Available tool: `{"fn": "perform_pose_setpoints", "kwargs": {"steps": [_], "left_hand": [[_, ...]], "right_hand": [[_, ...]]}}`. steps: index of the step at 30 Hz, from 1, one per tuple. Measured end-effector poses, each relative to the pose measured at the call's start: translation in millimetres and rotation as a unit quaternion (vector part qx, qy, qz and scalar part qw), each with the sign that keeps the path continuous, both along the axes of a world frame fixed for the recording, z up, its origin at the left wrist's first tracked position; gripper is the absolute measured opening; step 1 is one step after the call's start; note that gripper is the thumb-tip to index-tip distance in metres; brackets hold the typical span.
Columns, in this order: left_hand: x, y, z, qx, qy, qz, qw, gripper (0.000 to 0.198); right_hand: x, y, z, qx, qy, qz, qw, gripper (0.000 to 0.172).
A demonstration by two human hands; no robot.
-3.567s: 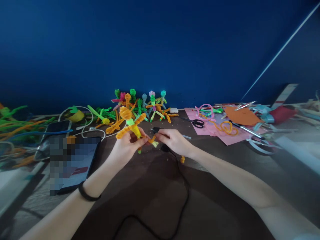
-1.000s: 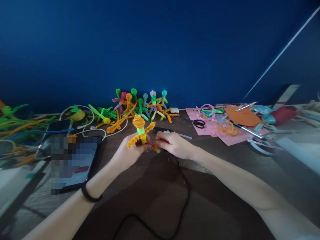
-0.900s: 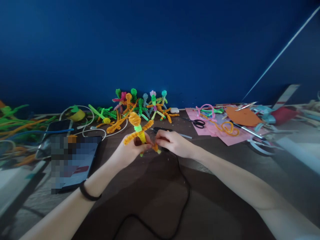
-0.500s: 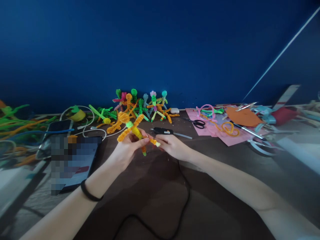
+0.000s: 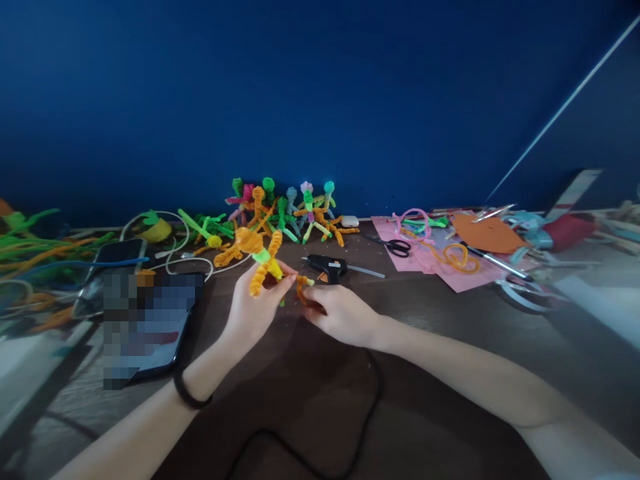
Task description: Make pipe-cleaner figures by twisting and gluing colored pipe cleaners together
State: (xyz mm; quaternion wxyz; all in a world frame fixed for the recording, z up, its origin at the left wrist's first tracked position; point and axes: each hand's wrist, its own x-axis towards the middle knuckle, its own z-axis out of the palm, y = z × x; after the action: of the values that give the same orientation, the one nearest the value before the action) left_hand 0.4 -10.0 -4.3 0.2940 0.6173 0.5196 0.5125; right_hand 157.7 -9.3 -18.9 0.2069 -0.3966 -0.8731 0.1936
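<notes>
My left hand (image 5: 260,297) is closed around the body of an orange and yellow pipe-cleaner figure (image 5: 271,267), tilted with its round head up and left. A bright green band circles its neck. My right hand (image 5: 340,312) pinches one orange leg (image 5: 302,291) with a pale tip, close beside the left fingertips. The fingers partly hide the lower part of the figure. Just beyond my right hand lies a black glue gun (image 5: 327,264) with a glue stick in its back end, its handle partly covered by the hand.
Several finished pipe-cleaner figures (image 5: 283,210) stand along the blue wall. To the left are a tablet (image 5: 163,340), a phone (image 5: 117,257) and loose pipe cleaners (image 5: 55,250). At right lie scissors (image 5: 399,248), pink paper (image 5: 450,277) and orange paper (image 5: 487,232). A black cord (image 5: 373,400) crosses the front.
The figure has turned and shifted slightly, its head and arms leaning nearer the camera. My right hand has lowered, uncovering more of the glue gun's handle.
</notes>
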Motion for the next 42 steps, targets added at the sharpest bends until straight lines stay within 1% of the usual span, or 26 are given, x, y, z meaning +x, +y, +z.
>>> {"fn": "perform_pose_setpoints", "kwargs": {"steps": [3,7,11,16,21,25,30,34,36,38,40,42], "left_hand": [[-5,-1,-2.6,0.049,0.063,-0.020,0.997,0.008],[-10,-2,-2.6,0.060,0.131,-0.058,0.988,0.010],[-12,0,-3.6,0.045,0.131,-0.093,0.986,0.008],[-12,4,-2.0,-0.012,0.109,-0.121,0.987,0.002],[-10,4,8.2,-0.066,0.038,-0.159,0.984,0.007],[-8,2,13.4,-0.098,-0.045,-0.179,0.978,0.012],[-5,-1,13.4,-0.142,-0.198,-0.181,0.953,0.019],[1,-4,12.5,-0.165,-0.272,-0.180,0.931,0.019],[5,-6,11.3,-0.168,-0.293,-0.170,0.926,0.018],[8,-7,9.3,-0.156,-0.297,-0.155,0.929,0.018],[9,-7,7.5,-0.127,-0.278,-0.133,0.943,0.017],[9,-5,7.5,-0.091,-0.234,-0.094,0.963,0.015]], "right_hand": [[4,2,5.3,0.041,-0.046,-0.003,0.998,0.013],[8,5,12.2,0.054,-0.060,0.001,0.997,0.019],[12,9,19.4,0.045,-0.005,0.009,0.999,0.019],[14,11,25.0,-0.011,0.077,-0.006,0.997,0.018],[16,18,22.6,-0.077,0.146,-0.031,0.986,0.022],[15,22,21.8,-0.127,0.174,-0.012,0.976,0.023],[9,18,18.4,-0.154,0.201,-0.004,0.967,0.032],[2,11,6.8,-0.210,0.250,-0.010,0.945,0.035],[-2,7,1.3,-0.216,0.279,-0.011,0.936,0.031],[-6,3,-1.8,-0.208,0.295,-0.019,0.932,0.027],[-8,0,-2.1,-0.196,0.287,-0.021,0.937,0.028],[-8,-2,-0.8,-0.176,0.263,-0.016,0.948,0.032]]}}
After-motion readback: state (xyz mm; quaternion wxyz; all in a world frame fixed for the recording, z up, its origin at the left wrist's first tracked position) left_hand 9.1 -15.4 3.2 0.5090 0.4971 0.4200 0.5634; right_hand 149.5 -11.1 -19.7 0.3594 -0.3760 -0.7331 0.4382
